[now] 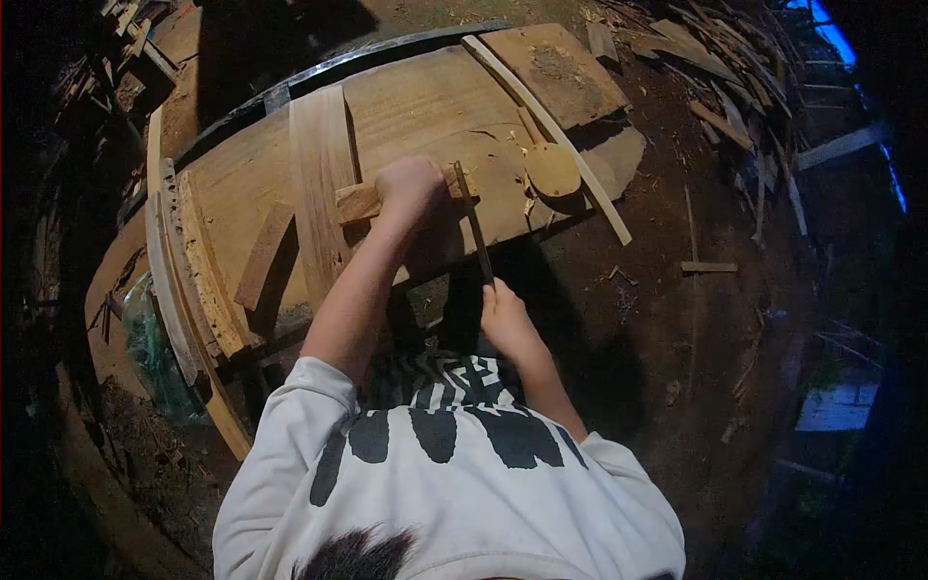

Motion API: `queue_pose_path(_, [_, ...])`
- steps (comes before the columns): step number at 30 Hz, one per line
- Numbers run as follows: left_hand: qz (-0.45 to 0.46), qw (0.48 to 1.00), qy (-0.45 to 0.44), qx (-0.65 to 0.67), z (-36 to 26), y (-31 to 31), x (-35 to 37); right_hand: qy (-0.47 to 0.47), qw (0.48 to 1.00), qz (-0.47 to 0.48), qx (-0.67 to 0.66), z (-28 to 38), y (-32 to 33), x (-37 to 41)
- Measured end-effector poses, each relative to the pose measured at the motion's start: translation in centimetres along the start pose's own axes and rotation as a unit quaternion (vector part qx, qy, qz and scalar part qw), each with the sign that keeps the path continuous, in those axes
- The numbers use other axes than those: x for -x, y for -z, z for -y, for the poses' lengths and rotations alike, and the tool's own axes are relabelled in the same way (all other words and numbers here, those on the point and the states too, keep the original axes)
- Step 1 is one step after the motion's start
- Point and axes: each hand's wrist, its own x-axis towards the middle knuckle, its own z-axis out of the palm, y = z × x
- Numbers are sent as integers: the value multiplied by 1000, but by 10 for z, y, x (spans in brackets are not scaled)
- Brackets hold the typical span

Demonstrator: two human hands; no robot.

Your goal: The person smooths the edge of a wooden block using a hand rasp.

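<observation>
My left hand is closed over a short wood block, pressing it down on the workbench top. In my right hand, near the bench's front edge, is the grip end of a hand saw. Its long, narrow, dark blade appears almost edge-on and crosses the block to the right of my left hand. The blade's teeth cannot be made out. My left hand hides the middle of the block.
A wide plank and a short wood piece lie to the left. On the right are a round wooden paddle and a long thin strip. Long slats lean at the left end; scrap wood is piled far right.
</observation>
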Motion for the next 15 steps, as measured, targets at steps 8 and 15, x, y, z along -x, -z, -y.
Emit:
queue_pose_path(8, [2,1000,13,14,-4,7,4,95,995,-18,8,34,7,-80])
queue_pose_path(15, [-40,998,-38,-23,2,-1,3,57,998,-17,-8,-6,9,-1])
